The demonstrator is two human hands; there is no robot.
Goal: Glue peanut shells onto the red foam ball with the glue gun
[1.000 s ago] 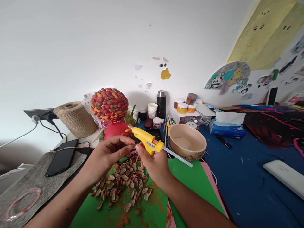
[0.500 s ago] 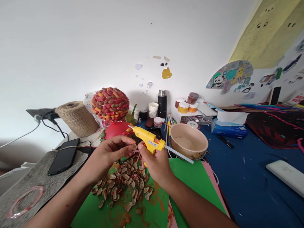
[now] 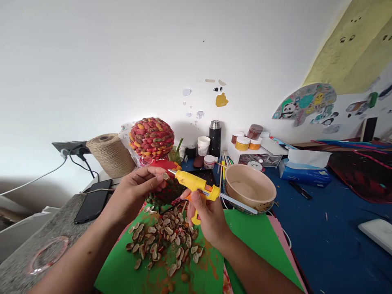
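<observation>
My right hand (image 3: 210, 218) is wrapped round the handle of a yellow hot glue gun (image 3: 192, 181), a clear glue stick (image 3: 239, 203) jutting from its back. The nozzle points left, close to a peanut shell half (image 3: 165, 176) that my left hand (image 3: 143, 183) pinches between thumb and fingers, hollow side showing. Below both hands, many loose peanut shells (image 3: 168, 230) lie on a paint-smeared green sheet (image 3: 122, 269). Behind the hands stands a red balloon form (image 3: 163, 164), partly hidden, with dark green shells on its lower part.
A ball covered in red and orange shells (image 3: 151, 139) stands behind, near a twine spool (image 3: 112, 157). A beige bowl (image 3: 251, 188) sits right of the glue gun. Paint jars (image 3: 242, 143), a black flask (image 3: 215, 139), tissues (image 3: 304, 171) and a phone (image 3: 92, 202) surround the work area.
The view has shifted, so things sit lower and further right. My hands have drawn slightly apart, uncovering more of the glue gun's handle and the green shells behind.
</observation>
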